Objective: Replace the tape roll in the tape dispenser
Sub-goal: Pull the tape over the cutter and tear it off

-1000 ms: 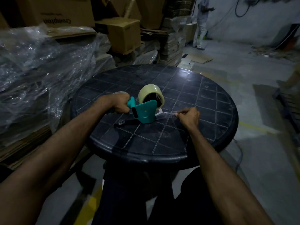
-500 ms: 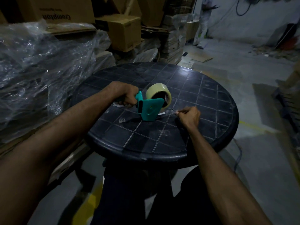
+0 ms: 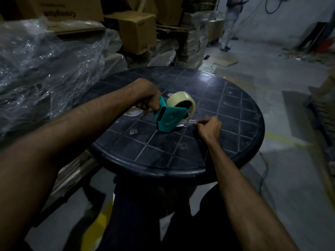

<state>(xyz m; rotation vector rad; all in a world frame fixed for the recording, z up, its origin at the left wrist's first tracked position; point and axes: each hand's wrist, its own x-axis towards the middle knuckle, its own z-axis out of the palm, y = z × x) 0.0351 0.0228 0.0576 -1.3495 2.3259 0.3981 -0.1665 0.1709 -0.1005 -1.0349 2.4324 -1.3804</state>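
Note:
A teal tape dispenser point(image 3: 168, 119) stands on the round dark table point(image 3: 159, 171), with a clear tape roll point(image 3: 179, 99) mounted on it. My left hand point(image 3: 147, 97) grips the dispenser's handle. Just right of the dispenser's mouth, my right hand point(image 3: 210, 128) pinches the loose end of the tape point(image 3: 188, 121), which is stretched between the dispenser and my fingers. A pale flat ring, seemingly an old tape core point(image 3: 133, 112), lies on the table behind my left hand, partly hidden.
Plastic-wrapped stacks point(image 3: 45, 58) press against the table's left side. Cardboard boxes point(image 3: 134, 29) are piled behind it. A person point(image 3: 231, 20) stands at the far back on the concrete floor. A yellow floor line point(image 3: 282, 140) runs to the right.
My left hand has moved the dispenser to the right, toward my right hand, so the pulled tape strip is shorter. My right hand keeps pinching the tape end in place.

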